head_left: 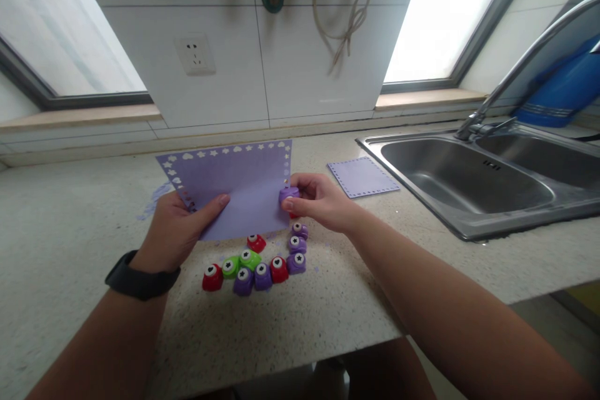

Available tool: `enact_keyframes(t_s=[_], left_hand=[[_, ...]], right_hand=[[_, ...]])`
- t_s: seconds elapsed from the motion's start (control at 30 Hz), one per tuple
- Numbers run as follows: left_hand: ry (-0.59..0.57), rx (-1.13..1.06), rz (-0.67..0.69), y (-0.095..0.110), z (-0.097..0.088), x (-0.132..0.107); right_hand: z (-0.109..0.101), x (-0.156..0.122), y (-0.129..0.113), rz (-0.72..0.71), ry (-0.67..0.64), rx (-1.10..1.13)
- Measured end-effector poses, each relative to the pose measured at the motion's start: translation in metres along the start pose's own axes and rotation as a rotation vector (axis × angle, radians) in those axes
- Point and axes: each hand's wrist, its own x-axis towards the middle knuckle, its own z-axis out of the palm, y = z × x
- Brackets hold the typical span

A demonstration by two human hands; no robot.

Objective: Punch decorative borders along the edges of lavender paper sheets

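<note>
The left hand (175, 231) grips a purple sheet (253, 194) by its left side, thumb flat on the face; the sheet is tilted above the worktop (356, 287), between its front and back edges. White cutouts line the sheet's top edge and parts of both sides. The right hand (323, 200) grasps a purple punch (287, 196) between thumb and fingers at the sheet's right edge. Red, green and purple punches (262, 276) stand grouped toward the worktop's front edge. A smaller sheet (363, 176), cut along its borders, lies just beside the sink (462, 225), nearer the back edge.
</note>
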Motion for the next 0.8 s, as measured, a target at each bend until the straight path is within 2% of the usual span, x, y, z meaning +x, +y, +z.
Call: enact_keyframes(t_s=[0.8], left_hand=[[0.031,0.149,0.069,0.0031,0.0009,-0.0005]], right_hand=[[0.0011,0.0011,0.0034,0.001,0.008,0.013]])
